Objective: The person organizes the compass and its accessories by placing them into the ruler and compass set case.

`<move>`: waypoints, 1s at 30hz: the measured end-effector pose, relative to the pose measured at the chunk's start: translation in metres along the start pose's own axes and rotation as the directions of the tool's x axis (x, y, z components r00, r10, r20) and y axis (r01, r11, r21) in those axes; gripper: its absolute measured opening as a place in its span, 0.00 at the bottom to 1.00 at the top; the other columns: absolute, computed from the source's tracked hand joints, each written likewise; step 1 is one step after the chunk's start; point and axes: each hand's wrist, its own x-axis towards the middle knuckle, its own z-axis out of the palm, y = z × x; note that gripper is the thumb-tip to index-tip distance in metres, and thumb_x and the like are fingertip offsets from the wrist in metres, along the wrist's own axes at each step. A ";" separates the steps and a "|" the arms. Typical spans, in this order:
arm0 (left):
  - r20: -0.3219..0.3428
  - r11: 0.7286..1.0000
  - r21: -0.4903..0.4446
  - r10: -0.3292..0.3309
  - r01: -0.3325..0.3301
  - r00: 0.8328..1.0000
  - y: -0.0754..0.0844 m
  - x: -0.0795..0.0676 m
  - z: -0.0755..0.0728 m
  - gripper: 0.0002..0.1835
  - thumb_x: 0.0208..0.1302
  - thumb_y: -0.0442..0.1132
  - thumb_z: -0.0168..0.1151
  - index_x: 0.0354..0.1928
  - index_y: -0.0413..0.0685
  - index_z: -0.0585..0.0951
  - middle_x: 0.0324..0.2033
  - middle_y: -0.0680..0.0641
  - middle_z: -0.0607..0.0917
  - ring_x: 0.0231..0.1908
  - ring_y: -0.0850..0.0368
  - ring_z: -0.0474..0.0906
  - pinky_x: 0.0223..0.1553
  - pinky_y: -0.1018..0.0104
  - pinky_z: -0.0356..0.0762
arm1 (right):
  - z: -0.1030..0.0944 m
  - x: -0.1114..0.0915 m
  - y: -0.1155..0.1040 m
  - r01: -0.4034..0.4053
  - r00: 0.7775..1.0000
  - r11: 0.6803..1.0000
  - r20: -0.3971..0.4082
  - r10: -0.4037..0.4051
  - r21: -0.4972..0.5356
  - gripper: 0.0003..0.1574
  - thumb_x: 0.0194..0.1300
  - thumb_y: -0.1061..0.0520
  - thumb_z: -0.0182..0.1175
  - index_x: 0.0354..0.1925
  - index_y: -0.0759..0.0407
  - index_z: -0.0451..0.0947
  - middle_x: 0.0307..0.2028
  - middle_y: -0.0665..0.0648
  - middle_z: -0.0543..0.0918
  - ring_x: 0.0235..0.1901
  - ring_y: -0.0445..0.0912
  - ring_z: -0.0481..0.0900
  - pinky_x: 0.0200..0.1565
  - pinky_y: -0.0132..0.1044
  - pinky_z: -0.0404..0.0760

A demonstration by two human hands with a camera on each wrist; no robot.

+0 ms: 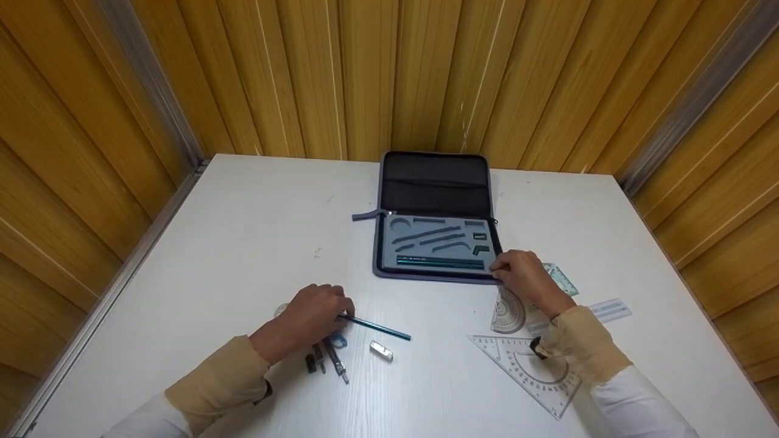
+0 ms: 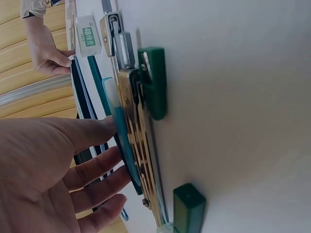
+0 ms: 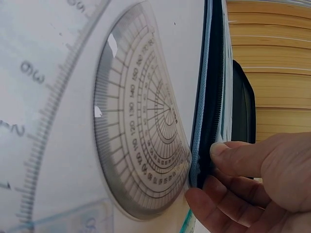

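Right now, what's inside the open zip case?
The grey tray holds dark green pencils in its long front slot and two small dark pieces at the right, too small to name. What's under the tray or in the lid's pocket is covered.

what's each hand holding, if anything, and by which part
Left hand: teal pencil, seemingly near its left end. Right hand: open case, by its near right corner.
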 end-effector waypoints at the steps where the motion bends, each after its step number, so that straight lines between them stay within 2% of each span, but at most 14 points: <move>1: -0.003 1.000 0.001 0.000 0.000 1.000 0.000 0.001 0.000 0.06 0.58 0.34 0.77 0.37 0.52 0.91 0.32 0.51 0.87 0.33 0.58 0.80 0.35 0.62 0.77 | 0.000 0.000 0.000 -0.004 1.000 1.000 -0.001 0.004 -0.001 0.06 0.66 0.71 0.66 0.40 0.68 0.88 0.43 0.67 0.86 0.46 0.61 0.84 0.45 0.53 0.84; 10: 0.005 0.999 0.032 -0.015 0.015 1.000 0.000 0.005 0.002 0.06 0.60 0.33 0.76 0.37 0.53 0.91 0.32 0.51 0.87 0.32 0.57 0.80 0.36 0.62 0.79 | 0.001 0.001 -0.002 -0.032 0.999 0.999 0.012 0.032 -0.013 0.07 0.66 0.71 0.66 0.41 0.68 0.88 0.44 0.68 0.86 0.46 0.60 0.84 0.46 0.52 0.84; 17: 0.006 1.000 0.007 -0.014 0.014 1.000 -0.002 0.007 0.002 0.07 0.60 0.30 0.74 0.36 0.51 0.91 0.32 0.51 0.88 0.31 0.58 0.79 0.36 0.61 0.78 | 0.001 -0.001 -0.001 -0.013 1.000 1.000 0.009 0.013 -0.020 0.07 0.66 0.71 0.66 0.41 0.68 0.88 0.43 0.66 0.86 0.46 0.60 0.84 0.47 0.53 0.83; 30: -0.014 1.000 0.024 0.018 -0.018 1.000 -0.006 0.011 0.001 0.07 0.61 0.30 0.73 0.34 0.52 0.91 0.31 0.52 0.88 0.33 0.55 0.83 0.36 0.59 0.76 | -0.001 -0.002 -0.002 0.030 1.000 1.000 -0.009 -0.030 -0.004 0.06 0.66 0.71 0.66 0.40 0.68 0.88 0.42 0.66 0.86 0.46 0.61 0.84 0.47 0.54 0.83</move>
